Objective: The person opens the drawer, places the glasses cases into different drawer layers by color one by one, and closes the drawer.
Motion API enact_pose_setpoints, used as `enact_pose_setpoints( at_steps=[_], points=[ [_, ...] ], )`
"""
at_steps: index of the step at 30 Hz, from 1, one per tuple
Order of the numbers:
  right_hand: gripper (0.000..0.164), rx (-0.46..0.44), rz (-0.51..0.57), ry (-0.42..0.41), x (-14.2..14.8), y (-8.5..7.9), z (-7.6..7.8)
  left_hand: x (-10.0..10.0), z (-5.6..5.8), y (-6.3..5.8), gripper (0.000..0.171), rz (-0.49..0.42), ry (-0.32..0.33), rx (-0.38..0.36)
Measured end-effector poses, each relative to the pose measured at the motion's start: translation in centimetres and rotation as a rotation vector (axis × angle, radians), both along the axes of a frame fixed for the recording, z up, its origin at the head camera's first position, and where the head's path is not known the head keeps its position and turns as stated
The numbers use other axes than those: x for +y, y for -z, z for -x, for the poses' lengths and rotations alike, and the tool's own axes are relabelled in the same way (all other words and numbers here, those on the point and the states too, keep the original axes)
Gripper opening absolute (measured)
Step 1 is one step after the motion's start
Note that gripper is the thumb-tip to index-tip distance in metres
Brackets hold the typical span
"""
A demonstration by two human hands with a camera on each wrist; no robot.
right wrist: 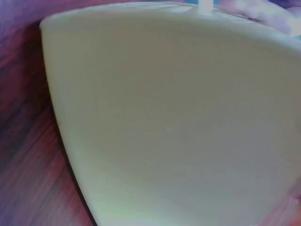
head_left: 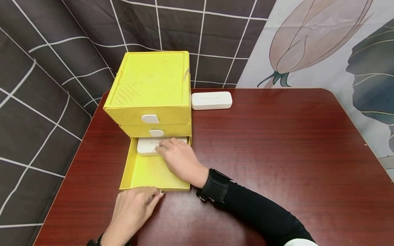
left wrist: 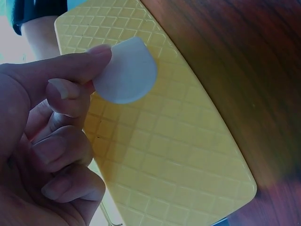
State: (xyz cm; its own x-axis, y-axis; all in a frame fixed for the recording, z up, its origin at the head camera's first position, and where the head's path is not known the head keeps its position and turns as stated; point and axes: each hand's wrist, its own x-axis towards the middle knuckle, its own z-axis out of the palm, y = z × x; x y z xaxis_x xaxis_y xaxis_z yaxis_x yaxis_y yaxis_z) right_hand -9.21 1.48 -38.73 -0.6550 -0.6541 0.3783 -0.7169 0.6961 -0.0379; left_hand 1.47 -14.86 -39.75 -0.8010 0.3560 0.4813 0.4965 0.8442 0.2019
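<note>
In the head view a yellow drawer box (head_left: pixel 154 78) stands at the table's back left, its bottom drawer (head_left: pixel 147 176) pulled out. A white oblong case (head_left: pixel 146 147) lies toward the back of that drawer, partly under the drawer above. My right hand (head_left: pixel 181 160) reaches over the drawer's right side and grips the case, its fingers hiding the case's right part. At the drawer front my left hand (head_left: pixel 132 208) pinches the white pull tab (left wrist: pixel 127 73) between thumb and forefinger. The right wrist view shows mostly the drawer's pale inside (right wrist: pixel 169 117).
A second white oblong case (head_left: pixel 211 100) lies on the reddish-brown table (head_left: pixel 277 143), right of the box. Two upper drawers are closed, each with a white tab (head_left: pixel 150 119). A dark checked curtain (head_left: pixel 181 27) hangs behind and to the left.
</note>
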Motion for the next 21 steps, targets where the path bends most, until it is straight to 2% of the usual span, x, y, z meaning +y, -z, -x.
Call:
enact_pose_setpoints(
  at_steps=[7,14,21],
  points=[
    [0.027,-0.056,0.151,0.009,1.5,-0.4,-0.6,0.0,0.0,0.0,0.020,-0.004,0.004,0.008],
    [0.027,-0.025,0.309,0.010,3.3,-1.1,0.0,0.1,0.0,0.0,0.020,0.002,0.006,-0.006],
    [0.025,-0.009,0.362,0.040,5.0,-1.4,0.7,0.1,0.1,0.0,0.020,0.011,0.012,0.002]
  ],
)
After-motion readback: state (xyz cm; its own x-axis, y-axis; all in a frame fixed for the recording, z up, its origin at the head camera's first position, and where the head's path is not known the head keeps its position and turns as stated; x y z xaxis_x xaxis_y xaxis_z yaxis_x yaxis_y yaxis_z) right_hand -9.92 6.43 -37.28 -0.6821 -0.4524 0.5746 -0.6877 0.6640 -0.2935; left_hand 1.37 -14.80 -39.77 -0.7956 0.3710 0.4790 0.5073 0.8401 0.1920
